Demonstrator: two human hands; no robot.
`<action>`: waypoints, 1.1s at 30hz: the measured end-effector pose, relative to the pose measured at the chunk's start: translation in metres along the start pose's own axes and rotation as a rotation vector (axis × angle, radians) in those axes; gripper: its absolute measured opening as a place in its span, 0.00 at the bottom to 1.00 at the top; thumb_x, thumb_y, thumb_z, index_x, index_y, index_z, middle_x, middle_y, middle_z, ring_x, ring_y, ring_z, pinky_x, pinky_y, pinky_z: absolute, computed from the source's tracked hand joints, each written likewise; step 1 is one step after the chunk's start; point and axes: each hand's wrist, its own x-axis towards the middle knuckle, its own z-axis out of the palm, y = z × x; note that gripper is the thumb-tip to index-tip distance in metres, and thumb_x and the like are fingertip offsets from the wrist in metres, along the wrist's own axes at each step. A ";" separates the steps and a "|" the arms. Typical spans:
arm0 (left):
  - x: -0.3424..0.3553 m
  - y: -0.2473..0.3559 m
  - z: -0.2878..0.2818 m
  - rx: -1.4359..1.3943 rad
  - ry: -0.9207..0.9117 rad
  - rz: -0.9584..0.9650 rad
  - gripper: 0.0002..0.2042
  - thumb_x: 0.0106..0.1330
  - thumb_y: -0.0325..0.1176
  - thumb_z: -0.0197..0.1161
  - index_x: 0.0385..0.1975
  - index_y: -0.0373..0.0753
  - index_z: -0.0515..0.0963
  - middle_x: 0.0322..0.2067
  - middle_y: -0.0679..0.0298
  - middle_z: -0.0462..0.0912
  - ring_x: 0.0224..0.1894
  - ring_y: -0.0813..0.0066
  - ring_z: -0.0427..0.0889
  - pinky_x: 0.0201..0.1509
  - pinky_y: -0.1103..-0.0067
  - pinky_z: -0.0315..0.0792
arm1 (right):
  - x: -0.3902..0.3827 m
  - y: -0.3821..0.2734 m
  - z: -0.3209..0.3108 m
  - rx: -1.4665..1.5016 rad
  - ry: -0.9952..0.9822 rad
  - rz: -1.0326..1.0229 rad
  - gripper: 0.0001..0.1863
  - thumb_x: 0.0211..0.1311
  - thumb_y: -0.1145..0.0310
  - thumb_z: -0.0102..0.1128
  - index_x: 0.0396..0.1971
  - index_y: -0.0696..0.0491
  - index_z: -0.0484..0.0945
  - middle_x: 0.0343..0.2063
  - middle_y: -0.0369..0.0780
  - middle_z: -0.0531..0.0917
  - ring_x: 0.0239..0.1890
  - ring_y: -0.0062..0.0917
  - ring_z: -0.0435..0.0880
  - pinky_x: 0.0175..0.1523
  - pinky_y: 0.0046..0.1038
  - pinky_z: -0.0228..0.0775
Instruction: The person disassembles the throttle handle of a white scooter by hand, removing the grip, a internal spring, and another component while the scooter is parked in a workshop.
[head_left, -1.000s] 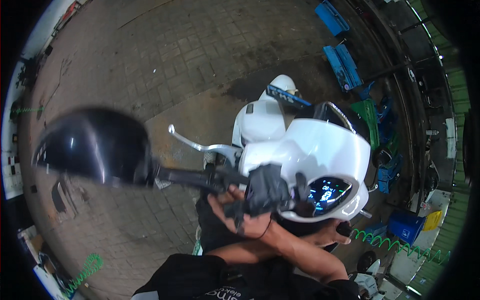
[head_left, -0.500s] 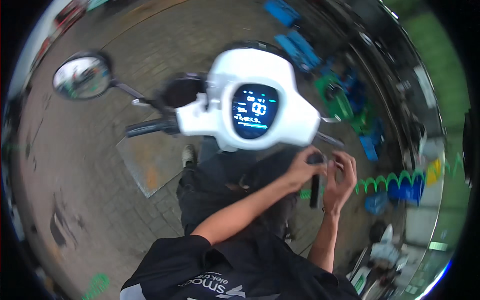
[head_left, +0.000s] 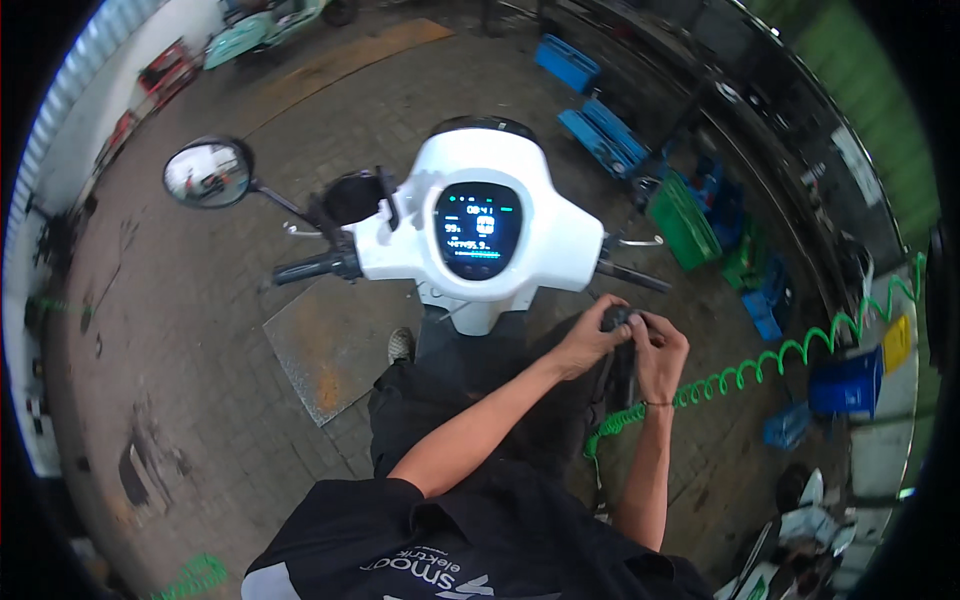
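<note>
Both my hands meet to the lower right of a white scooter's front [head_left: 570, 215], below its right handlebar grip [head_left: 635, 276]. My left hand [head_left: 588, 342] is closed around the head of a dark air tool [head_left: 621, 378], whose handle points down. Fingers of my right hand [head_left: 660, 358] pinch at the tool's near end; any small part between them is hidden. From around the handle's foot runs a green coiled air hose [head_left: 745, 372], passing behind my right wrist. On the scooter, the round display [head_left: 479, 230] is lit.
A mirror [head_left: 208, 174] and the left handlebar grip [head_left: 305, 268] stick out leftward. Blue toolboxes [head_left: 605, 138] and a green crate [head_left: 685, 220] stand along the right side. Beyond the hose is a blue bin [head_left: 846, 385]. A metal plate [head_left: 318, 350] lies on the floor at left.
The view has shifted, so the scooter sits slightly lower and further left. My right fingers, raised and apart from the tool's head before, have come down and closed against it.
</note>
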 end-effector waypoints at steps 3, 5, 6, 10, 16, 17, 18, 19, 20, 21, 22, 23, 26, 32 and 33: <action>-0.001 0.001 0.000 -0.066 0.013 -0.067 0.26 0.72 0.53 0.69 0.59 0.45 0.70 0.42 0.74 0.74 0.36 0.89 0.68 0.35 0.86 0.64 | 0.005 -0.005 0.005 -0.161 0.012 -0.077 0.15 0.65 0.65 0.75 0.43 0.62 0.89 0.32 0.39 0.90 0.33 0.21 0.89 0.41 0.25 0.79; -0.001 -0.002 -0.007 -0.092 0.002 -0.107 0.24 0.76 0.56 0.62 0.60 0.46 0.70 0.44 0.74 0.74 0.39 0.89 0.71 0.39 0.86 0.69 | 0.008 -0.013 0.009 -0.227 -0.006 -0.106 0.14 0.66 0.65 0.75 0.42 0.61 0.89 0.32 0.38 0.90 0.33 0.19 0.88 0.40 0.24 0.78; 0.000 -0.001 -0.005 -0.094 0.007 -0.102 0.24 0.76 0.56 0.62 0.60 0.46 0.70 0.44 0.74 0.74 0.39 0.89 0.71 0.39 0.86 0.69 | 0.009 -0.014 0.009 -0.301 -0.005 -0.122 0.14 0.66 0.65 0.75 0.41 0.61 0.89 0.32 0.38 0.90 0.33 0.18 0.87 0.39 0.24 0.78; 0.005 0.001 -0.005 -0.351 -0.024 -0.134 0.19 0.81 0.51 0.58 0.59 0.46 0.71 0.47 0.72 0.75 0.48 0.87 0.76 0.49 0.82 0.75 | 0.014 0.000 0.003 -0.040 -0.047 -0.017 0.15 0.68 0.62 0.74 0.40 0.60 0.88 0.30 0.34 0.88 0.32 0.15 0.83 0.37 0.21 0.74; 0.004 0.007 -0.001 -0.341 -0.016 -0.149 0.12 0.83 0.39 0.57 0.57 0.42 0.71 0.46 0.71 0.75 0.49 0.85 0.78 0.51 0.79 0.79 | 0.006 0.011 0.000 0.119 -0.099 0.119 0.18 0.72 0.59 0.71 0.46 0.61 0.86 0.32 0.30 0.84 0.33 0.13 0.77 0.39 0.18 0.67; 0.004 0.007 -0.002 -0.301 -0.017 -0.164 0.11 0.83 0.36 0.56 0.59 0.43 0.71 0.48 0.70 0.76 0.52 0.85 0.79 0.55 0.78 0.79 | 0.005 0.013 0.001 0.168 -0.101 0.095 0.17 0.74 0.60 0.69 0.46 0.61 0.86 0.34 0.31 0.84 0.35 0.13 0.77 0.41 0.19 0.68; 0.004 0.007 -0.002 -0.299 -0.017 -0.164 0.11 0.83 0.36 0.56 0.59 0.43 0.71 0.48 0.70 0.76 0.52 0.85 0.79 0.55 0.78 0.79 | 0.004 0.014 0.002 0.217 -0.101 0.071 0.16 0.75 0.61 0.67 0.47 0.61 0.86 0.35 0.32 0.85 0.38 0.14 0.78 0.43 0.20 0.69; 0.003 0.007 -0.002 -0.310 -0.022 -0.154 0.11 0.82 0.34 0.56 0.59 0.42 0.71 0.48 0.69 0.76 0.52 0.84 0.79 0.54 0.78 0.79 | 0.002 0.014 0.002 0.219 -0.100 0.070 0.16 0.75 0.61 0.67 0.47 0.61 0.86 0.35 0.32 0.85 0.38 0.14 0.78 0.43 0.20 0.69; 0.002 0.008 -0.001 -0.321 -0.028 -0.145 0.12 0.81 0.32 0.57 0.59 0.42 0.71 0.49 0.69 0.76 0.52 0.83 0.79 0.54 0.78 0.79 | -0.001 0.013 0.003 0.235 -0.095 0.077 0.15 0.76 0.62 0.66 0.47 0.61 0.86 0.36 0.32 0.85 0.39 0.15 0.78 0.45 0.21 0.69; 0.002 0.007 -0.002 -0.320 -0.028 -0.144 0.12 0.81 0.32 0.57 0.59 0.42 0.71 0.49 0.69 0.76 0.52 0.83 0.79 0.54 0.78 0.79 | -0.002 0.012 0.003 0.251 -0.090 0.083 0.15 0.77 0.64 0.64 0.47 0.61 0.86 0.37 0.33 0.84 0.41 0.15 0.78 0.48 0.22 0.70; 0.002 0.007 -0.002 -0.304 -0.031 -0.134 0.13 0.80 0.32 0.58 0.60 0.42 0.71 0.49 0.68 0.76 0.53 0.82 0.79 0.54 0.78 0.79 | -0.001 0.013 0.003 0.252 -0.090 0.083 0.15 0.77 0.64 0.64 0.47 0.61 0.86 0.37 0.33 0.84 0.41 0.15 0.78 0.48 0.22 0.70; 0.002 0.006 -0.003 -0.288 -0.035 -0.124 0.14 0.79 0.31 0.59 0.60 0.41 0.70 0.49 0.67 0.76 0.53 0.82 0.79 0.54 0.78 0.79 | -0.001 0.015 0.003 0.263 -0.096 0.075 0.14 0.77 0.64 0.64 0.47 0.61 0.86 0.38 0.33 0.84 0.41 0.16 0.79 0.48 0.22 0.70; 0.001 0.007 -0.003 -0.296 -0.033 -0.132 0.16 0.78 0.30 0.60 0.61 0.41 0.70 0.50 0.66 0.76 0.54 0.79 0.79 0.56 0.78 0.79 | -0.002 0.013 0.003 0.264 -0.094 0.063 0.13 0.77 0.65 0.64 0.47 0.61 0.86 0.38 0.33 0.85 0.42 0.16 0.79 0.49 0.23 0.70; 0.000 0.009 -0.003 -0.321 -0.056 -0.108 0.18 0.76 0.27 0.60 0.62 0.39 0.69 0.52 0.64 0.76 0.55 0.77 0.79 0.58 0.77 0.77 | 0.000 0.012 0.004 0.276 -0.091 0.027 0.13 0.76 0.66 0.64 0.46 0.61 0.87 0.37 0.32 0.84 0.41 0.16 0.78 0.48 0.22 0.70; -0.001 0.011 -0.002 -0.318 -0.055 -0.110 0.18 0.76 0.27 0.60 0.62 0.39 0.69 0.52 0.64 0.76 0.55 0.77 0.79 0.58 0.77 0.77 | 0.000 0.014 0.002 0.280 -0.102 0.025 0.13 0.76 0.66 0.65 0.46 0.61 0.87 0.37 0.32 0.84 0.40 0.15 0.78 0.47 0.21 0.69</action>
